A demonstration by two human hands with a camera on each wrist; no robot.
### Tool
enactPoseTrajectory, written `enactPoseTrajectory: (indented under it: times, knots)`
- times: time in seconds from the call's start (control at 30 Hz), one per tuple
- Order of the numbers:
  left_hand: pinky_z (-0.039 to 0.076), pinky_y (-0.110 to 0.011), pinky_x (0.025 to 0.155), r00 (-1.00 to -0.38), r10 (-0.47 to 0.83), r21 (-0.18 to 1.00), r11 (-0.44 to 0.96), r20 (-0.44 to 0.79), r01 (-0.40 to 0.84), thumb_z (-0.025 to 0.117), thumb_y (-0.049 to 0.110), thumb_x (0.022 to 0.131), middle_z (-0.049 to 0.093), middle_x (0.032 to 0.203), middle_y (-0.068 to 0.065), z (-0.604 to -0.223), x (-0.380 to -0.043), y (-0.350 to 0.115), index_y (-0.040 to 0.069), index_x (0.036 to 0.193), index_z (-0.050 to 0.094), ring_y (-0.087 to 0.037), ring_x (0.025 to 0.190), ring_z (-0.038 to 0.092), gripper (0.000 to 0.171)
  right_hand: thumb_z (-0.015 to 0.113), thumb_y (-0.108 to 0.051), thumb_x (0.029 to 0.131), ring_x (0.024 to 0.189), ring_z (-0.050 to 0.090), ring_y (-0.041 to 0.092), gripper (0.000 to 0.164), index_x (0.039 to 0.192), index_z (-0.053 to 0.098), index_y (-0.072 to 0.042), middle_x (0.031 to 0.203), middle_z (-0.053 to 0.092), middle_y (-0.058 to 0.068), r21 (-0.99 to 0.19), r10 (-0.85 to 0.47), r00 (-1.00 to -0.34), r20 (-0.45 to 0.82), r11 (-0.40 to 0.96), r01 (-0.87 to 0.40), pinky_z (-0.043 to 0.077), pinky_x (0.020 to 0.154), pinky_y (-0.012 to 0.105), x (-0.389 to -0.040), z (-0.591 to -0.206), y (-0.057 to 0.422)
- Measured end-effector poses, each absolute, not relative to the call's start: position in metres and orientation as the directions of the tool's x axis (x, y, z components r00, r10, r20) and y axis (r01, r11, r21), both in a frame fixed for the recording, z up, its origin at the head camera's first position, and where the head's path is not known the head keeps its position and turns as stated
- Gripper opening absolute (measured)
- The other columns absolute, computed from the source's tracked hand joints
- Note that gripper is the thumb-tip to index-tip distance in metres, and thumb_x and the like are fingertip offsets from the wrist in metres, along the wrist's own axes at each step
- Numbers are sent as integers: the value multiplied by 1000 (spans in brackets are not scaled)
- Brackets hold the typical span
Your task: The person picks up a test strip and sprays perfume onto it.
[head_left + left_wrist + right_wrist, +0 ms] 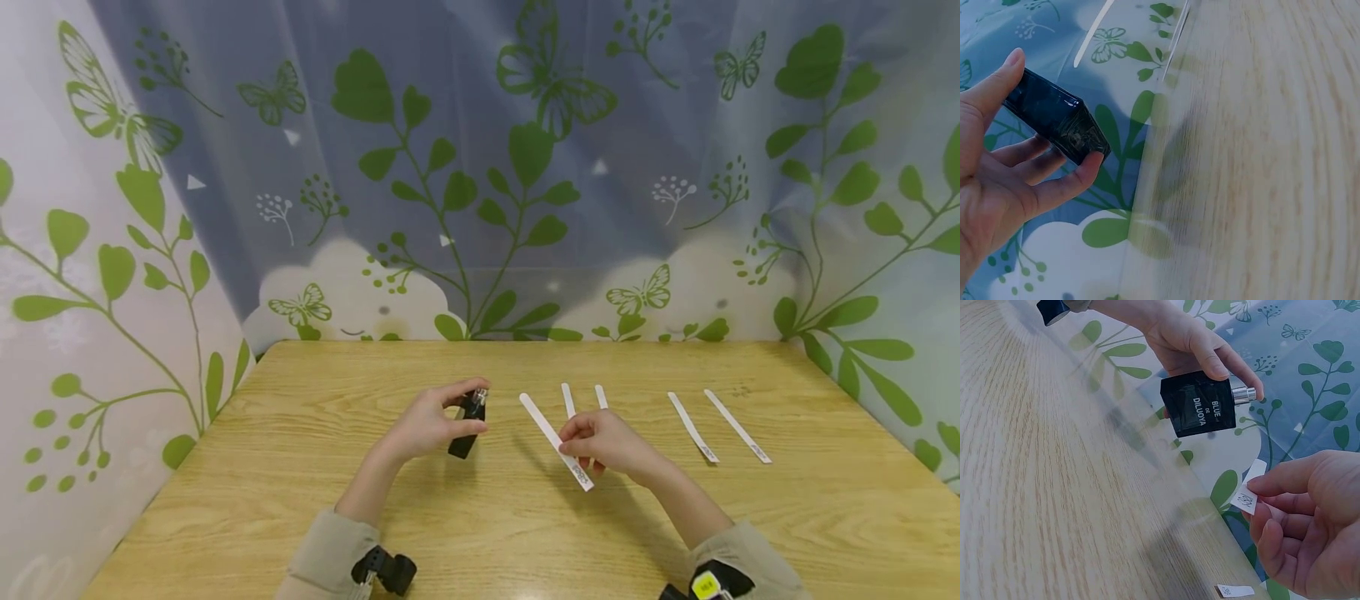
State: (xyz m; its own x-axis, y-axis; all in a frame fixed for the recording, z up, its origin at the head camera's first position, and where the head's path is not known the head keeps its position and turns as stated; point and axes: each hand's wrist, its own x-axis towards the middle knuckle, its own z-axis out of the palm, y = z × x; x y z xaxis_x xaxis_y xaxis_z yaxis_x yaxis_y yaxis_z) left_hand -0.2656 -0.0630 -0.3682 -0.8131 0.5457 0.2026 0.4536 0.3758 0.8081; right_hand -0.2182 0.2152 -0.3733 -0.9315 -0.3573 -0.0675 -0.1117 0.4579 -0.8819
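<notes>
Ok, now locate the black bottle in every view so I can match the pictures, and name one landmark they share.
Head: the black bottle is just left of centre, below mid-height, held in the left hand.
Left wrist: the black bottle is towards the left edge, above mid-height.
Right wrist: the black bottle is right of centre, in the upper half, its lettering showing.
Shared landmark: the leaf-print curtain.

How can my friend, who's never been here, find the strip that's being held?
Find the wooden table in front of the leafy curtain. Above it, the right hand pinches one white strip with writing at its near end. Four other strips lie on the table; this one alone is held up, closest to the black bottle in the left hand.
</notes>
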Motion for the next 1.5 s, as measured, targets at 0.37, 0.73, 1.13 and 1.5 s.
enactPoseTrajectory:
  times: [0.37,0.73,1.13,1.5]
  knots:
    - [34,-51,99,-802,559,797,376,212,473,72,23,82,51,134,-3,-369,-265,-63,23,131,54,-28,124,44,52,61,-9,87,56,49,17,12,92,61,3,66,56,1,-885,-359,-931,-70,454,-108,39,46,25,-219,-374,216]
    - [36,-50,99,-793,567,782,381,224,494,73,23,82,51,134,-4,-367,-267,-63,20,131,55,-28,123,44,53,61,-9,87,56,48,16,13,92,61,3,66,56,1,-882,-351,-933,-75,459,-102,39,46,25,-220,-371,215]
    - [35,-52,99,-807,550,803,369,217,467,74,28,80,52,133,-5,-369,-267,-66,20,129,57,-28,124,44,52,61,-9,87,57,49,15,13,92,61,3,66,56,1,-882,-350,-933,-83,462,-95,40,47,25,-220,-372,213]
    - [33,-51,101,-813,544,824,350,207,444,74,24,80,52,133,-4,-367,-268,-68,22,130,56,-29,125,43,52,61,-9,88,56,49,14,13,92,61,3,66,56,1,-880,-364,-929,-72,461,-113,40,46,24,-220,-374,216]
